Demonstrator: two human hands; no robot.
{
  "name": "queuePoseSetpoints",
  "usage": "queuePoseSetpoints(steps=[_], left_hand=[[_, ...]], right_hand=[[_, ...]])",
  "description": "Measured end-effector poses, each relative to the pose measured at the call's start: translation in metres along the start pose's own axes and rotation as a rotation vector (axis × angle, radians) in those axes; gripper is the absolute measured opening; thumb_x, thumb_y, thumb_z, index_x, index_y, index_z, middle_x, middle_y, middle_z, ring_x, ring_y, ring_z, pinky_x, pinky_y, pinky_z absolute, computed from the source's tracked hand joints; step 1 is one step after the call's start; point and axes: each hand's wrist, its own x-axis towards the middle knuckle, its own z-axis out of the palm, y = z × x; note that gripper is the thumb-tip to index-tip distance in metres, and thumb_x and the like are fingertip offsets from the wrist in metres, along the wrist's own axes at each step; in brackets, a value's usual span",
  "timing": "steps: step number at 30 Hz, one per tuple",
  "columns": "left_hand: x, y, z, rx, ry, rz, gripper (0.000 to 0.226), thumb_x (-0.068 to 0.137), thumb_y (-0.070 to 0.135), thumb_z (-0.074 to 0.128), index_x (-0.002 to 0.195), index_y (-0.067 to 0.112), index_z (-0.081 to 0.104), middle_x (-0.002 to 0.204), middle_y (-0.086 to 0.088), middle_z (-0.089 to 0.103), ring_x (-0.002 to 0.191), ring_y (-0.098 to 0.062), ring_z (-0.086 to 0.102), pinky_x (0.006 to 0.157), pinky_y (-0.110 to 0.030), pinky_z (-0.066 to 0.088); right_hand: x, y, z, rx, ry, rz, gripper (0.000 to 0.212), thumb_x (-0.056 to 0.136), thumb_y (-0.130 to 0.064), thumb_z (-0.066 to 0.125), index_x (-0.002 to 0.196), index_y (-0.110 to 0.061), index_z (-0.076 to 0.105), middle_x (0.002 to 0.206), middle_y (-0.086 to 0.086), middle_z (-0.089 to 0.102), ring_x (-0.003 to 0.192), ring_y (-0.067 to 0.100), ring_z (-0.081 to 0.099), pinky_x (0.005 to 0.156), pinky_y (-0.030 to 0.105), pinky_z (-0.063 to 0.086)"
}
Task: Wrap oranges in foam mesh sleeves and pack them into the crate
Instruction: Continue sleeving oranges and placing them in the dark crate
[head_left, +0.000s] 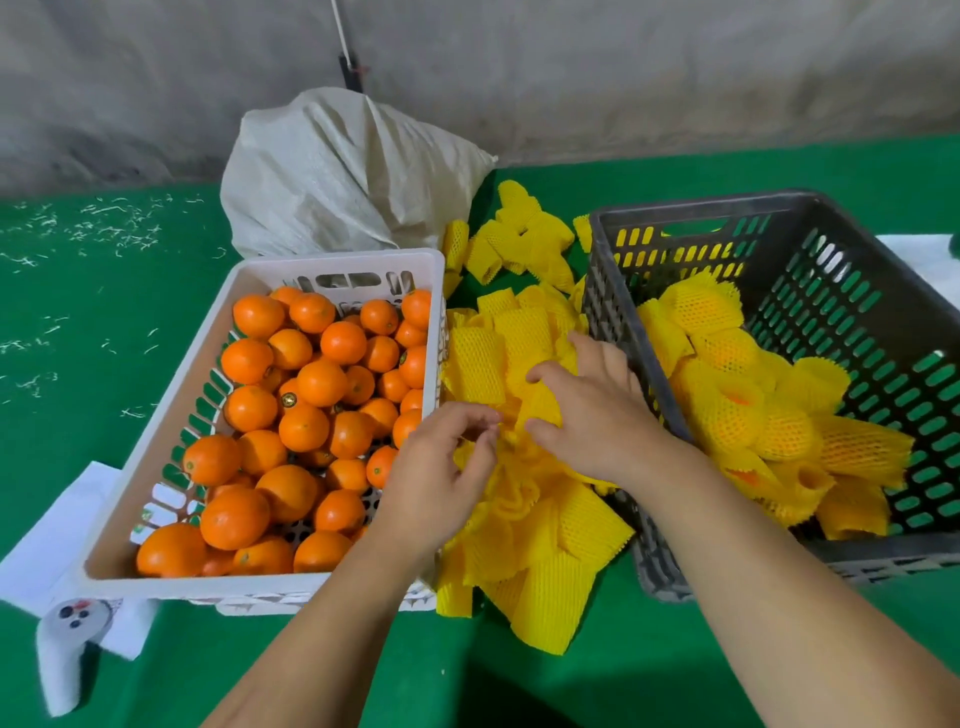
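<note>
While both hands dig in the yellow foam sleeves (524, 364) piled on the green desk (104, 322): left hand (436, 478) pinching one sleeve, right hand (592, 410) spread flat; bare oranges (306, 410) in white crate (171, 431), wrapped oranges (748, 410) in grey crate (841, 291)

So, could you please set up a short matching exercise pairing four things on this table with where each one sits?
Things:
1. bare oranges
2. wrapped oranges
3. loose foam sleeves
4. woven sack

Places:
A. behind the white crate
B. inside the white crate
C. between the two crates, under both hands
D. inside the dark grey crate

Pairs: 1-B, 2-D, 3-C, 4-A
</note>
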Motion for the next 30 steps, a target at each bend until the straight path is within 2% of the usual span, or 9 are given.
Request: queuePoseSetpoints(steps=[2,4,7,9,14,17,21,25,30], left_hand=[[0.016,-0.018,-0.016,0.083,0.080,-0.011,0.018,0.103,0.031,0.058,0.119,0.030,0.066,0.111,0.018,0.066,0.103,-0.004,0.065,0.084,-0.018,0.052],[0.030,-0.047,-0.031,0.246,0.120,-0.121,0.023,0.102,0.023,0.059,0.124,0.023,0.067,0.121,0.006,0.067,0.112,-0.011,0.063,0.095,-0.032,0.054],[0.035,-0.091,-0.043,0.617,-0.149,-0.375,0.055,0.100,0.012,0.059,0.154,0.013,0.046,0.153,-0.015,0.050,0.139,-0.037,0.046,0.114,-0.050,0.041],[0.031,-0.111,-0.040,0.616,-0.417,-0.505,0.074,0.100,0.015,0.059,0.165,0.018,0.023,0.161,-0.017,0.038,0.146,-0.041,0.038,0.117,-0.052,0.035],[0.024,-0.132,-0.009,0.874,-0.609,-0.559,0.111,0.093,0.052,0.068,0.165,0.028,-0.014,0.161,-0.009,0.029,0.141,-0.041,0.036,0.116,-0.056,0.035],[0.027,-0.130,-0.008,0.939,-0.517,-0.619,0.092,0.096,0.039,0.067,0.163,0.027,0.005,0.151,-0.013,0.036,0.138,-0.041,0.037,0.111,-0.052,0.038],[0.034,-0.125,-0.012,0.822,-0.469,-0.617,0.034,0.101,0.032,0.058,0.127,0.022,0.037,0.130,-0.007,0.055,0.119,-0.032,0.049,0.085,-0.045,0.045],[0.028,-0.118,-0.006,0.929,-0.611,-0.575,0.074,0.100,0.026,0.062,0.159,0.018,0.018,0.144,-0.014,0.039,0.131,-0.036,0.043,0.108,-0.045,0.042],[0.034,-0.117,-0.009,0.838,-0.571,-0.623,0.056,0.098,0.021,0.067,0.142,0.019,0.034,0.135,-0.010,0.050,0.120,-0.034,0.057,0.092,-0.047,0.054]], right_hand=[[0.022,0.000,0.003,-0.116,-0.321,0.057,0.059,0.093,-0.058,0.061,0.146,-0.039,0.043,0.168,0.014,-0.015,0.153,0.037,-0.014,0.122,0.055,0.009],[0.044,0.005,0.001,-0.229,-0.459,0.105,0.060,0.095,-0.060,0.056,0.149,-0.035,0.045,0.168,0.017,-0.015,0.153,0.041,-0.012,0.122,0.054,0.008],[0.064,0.015,0.002,-0.290,-0.417,0.080,0.059,0.098,-0.053,0.054,0.147,-0.021,0.049,0.165,0.011,0.020,0.147,0.040,0.015,0.117,0.050,0.020],[0.068,0.021,0.010,-0.161,-0.366,0.083,0.057,0.099,-0.043,0.057,0.149,-0.017,0.047,0.155,0.010,0.034,0.140,0.040,0.027,0.112,0.046,0.027],[0.077,0.034,0.015,0.049,-0.366,0.238,0.080,0.093,-0.019,0.067,0.159,-0.027,0.024,0.156,0.015,0.019,0.139,0.045,0.028,0.110,0.045,0.036],[0.079,0.036,0.018,0.097,-0.391,0.153,0.069,0.093,-0.007,0.064,0.155,-0.020,0.037,0.149,0.018,0.042,0.128,0.039,0.049,0.091,0.033,0.044],[0.080,0.030,0.016,0.251,-0.310,0.102,0.053,0.096,-0.013,0.061,0.147,-0.020,0.050,0.150,0.010,0.048,0.120,0.029,0.055,0.081,0.023,0.036],[0.079,0.021,0.011,0.557,-0.342,0.071,0.057,0.097,0.001,0.049,0.149,-0.021,0.046,0.142,-0.001,0.055,0.064,0.004,0.057,0.049,0.017,0.039],[0.078,0.025,0.015,0.485,-0.217,0.015,0.044,0.098,0.001,0.054,0.138,-0.015,0.060,0.135,0.001,0.059,0.084,0.009,0.057,0.058,0.012,0.040]])
